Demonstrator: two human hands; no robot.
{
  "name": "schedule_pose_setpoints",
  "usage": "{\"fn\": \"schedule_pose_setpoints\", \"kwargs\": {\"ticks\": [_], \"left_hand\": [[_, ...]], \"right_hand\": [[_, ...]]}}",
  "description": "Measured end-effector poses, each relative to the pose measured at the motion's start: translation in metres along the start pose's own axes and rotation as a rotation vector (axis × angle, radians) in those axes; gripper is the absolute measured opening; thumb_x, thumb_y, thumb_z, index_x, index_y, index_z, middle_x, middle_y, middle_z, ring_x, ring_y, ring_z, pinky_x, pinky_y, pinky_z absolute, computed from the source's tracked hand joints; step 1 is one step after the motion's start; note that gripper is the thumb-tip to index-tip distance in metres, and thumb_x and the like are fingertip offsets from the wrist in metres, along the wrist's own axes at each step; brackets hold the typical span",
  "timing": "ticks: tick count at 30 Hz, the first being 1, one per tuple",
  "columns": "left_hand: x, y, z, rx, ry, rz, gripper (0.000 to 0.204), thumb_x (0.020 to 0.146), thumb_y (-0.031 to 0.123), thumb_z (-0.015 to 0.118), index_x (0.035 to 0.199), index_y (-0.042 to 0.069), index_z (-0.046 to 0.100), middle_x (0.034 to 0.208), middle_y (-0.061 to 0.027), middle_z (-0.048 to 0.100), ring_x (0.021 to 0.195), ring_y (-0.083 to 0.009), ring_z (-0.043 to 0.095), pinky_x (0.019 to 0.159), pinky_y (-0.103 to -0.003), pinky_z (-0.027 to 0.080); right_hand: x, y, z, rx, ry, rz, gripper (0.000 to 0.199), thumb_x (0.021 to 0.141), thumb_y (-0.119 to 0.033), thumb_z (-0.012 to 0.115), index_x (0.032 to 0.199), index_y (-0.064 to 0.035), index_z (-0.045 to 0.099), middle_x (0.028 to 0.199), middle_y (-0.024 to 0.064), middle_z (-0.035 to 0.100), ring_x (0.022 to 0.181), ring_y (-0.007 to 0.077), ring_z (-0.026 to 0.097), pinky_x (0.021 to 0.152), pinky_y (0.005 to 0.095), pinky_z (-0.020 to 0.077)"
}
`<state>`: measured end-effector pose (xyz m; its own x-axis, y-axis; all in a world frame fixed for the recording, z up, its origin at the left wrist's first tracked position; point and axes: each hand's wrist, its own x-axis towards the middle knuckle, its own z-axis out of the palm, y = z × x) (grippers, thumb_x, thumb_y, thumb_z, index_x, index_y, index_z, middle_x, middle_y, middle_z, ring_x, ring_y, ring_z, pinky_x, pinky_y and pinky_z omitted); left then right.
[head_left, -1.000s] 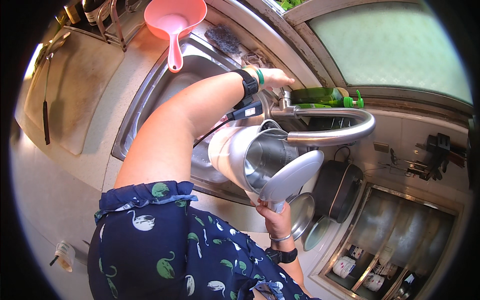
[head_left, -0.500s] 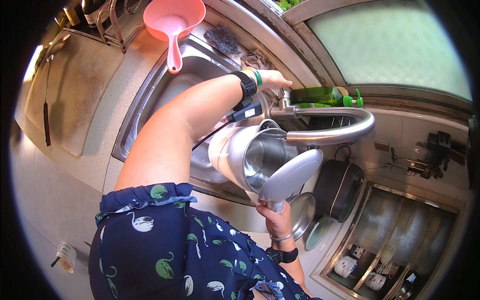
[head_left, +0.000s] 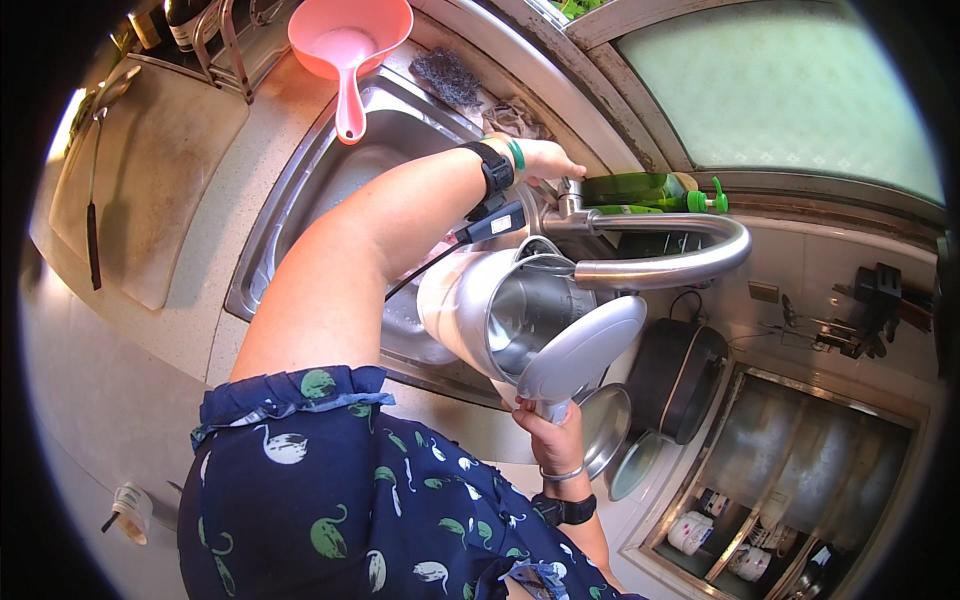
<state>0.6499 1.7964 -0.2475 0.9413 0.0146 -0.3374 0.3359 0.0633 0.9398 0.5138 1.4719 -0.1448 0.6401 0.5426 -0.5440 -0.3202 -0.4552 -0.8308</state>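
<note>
My left hand (head_left: 548, 160) reaches across the sink (head_left: 335, 165) and is closed at the lever of the curved metal tap (head_left: 680, 268). A white electric kettle (head_left: 455, 300) with a steel inside lies under the spout, its lid (head_left: 583, 350) swung up. What looks like a thin streak of water runs from the spout into the kettle. My right hand (head_left: 553, 428) grips the kettle's handle, most of which its fingers hide. A black plug-like piece (head_left: 492, 224) with a cord sits between my left forearm and the kettle.
A pink dipper (head_left: 350, 50) rests at the sink's far corner, near a dark scouring pad (head_left: 445, 78). Green bottles (head_left: 640, 190) stand behind the tap. A cutting board (head_left: 150, 180) lies at left; a black appliance (head_left: 680, 380) and a pot lid (head_left: 606, 430) are at right.
</note>
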Motion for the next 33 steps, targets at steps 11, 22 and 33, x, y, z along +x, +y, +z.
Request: {"fn": "schedule_pose_setpoints", "kwargs": {"ticks": [11, 22, 33], "left_hand": [[0.002, -0.006, -0.001, 0.110, 0.019, 0.092, 0.063, 0.083, 0.054, 0.047, 0.122, 0.005, 0.049, 0.128, -0.0128, 0.045, 0.113, -0.0248, 0.047, 0.086, -0.034, 0.045], [-0.003, -0.002, 0.000, 0.103, -0.053, 0.043, 0.060, 0.085, 0.051, 0.046, 0.129, 0.011, 0.042, 0.134, -0.0112, 0.039, 0.125, -0.0234, 0.035, 0.100, -0.037, 0.032], [-0.028, 0.003, 0.008, 0.230, -0.131, 0.080, 0.067, 0.083, 0.057, 0.045, 0.128, 0.007, 0.044, 0.130, -0.0119, 0.044, 0.121, -0.0231, 0.039, 0.099, -0.036, 0.030]], "right_hand": [[0.001, 0.001, 0.000, 0.013, 0.005, 0.010, 0.025, 0.066, 0.003, 0.065, 0.089, -0.0023, 0.057, 0.081, 0.0014, 0.056, 0.077, 0.0120, 0.054, 0.072, 0.0257, 0.0429], [0.001, -0.001, 0.000, -0.013, -0.002, 0.006, 0.025, 0.065, 0.003, 0.065, 0.089, -0.0022, 0.057, 0.081, 0.0016, 0.057, 0.077, 0.0127, 0.055, 0.073, 0.0260, 0.0435], [0.002, 0.000, 0.002, 0.050, -0.036, -0.001, 0.026, 0.066, 0.005, 0.064, 0.090, -0.0020, 0.056, 0.082, 0.0013, 0.055, 0.078, 0.0128, 0.054, 0.072, 0.0263, 0.0432]]}}
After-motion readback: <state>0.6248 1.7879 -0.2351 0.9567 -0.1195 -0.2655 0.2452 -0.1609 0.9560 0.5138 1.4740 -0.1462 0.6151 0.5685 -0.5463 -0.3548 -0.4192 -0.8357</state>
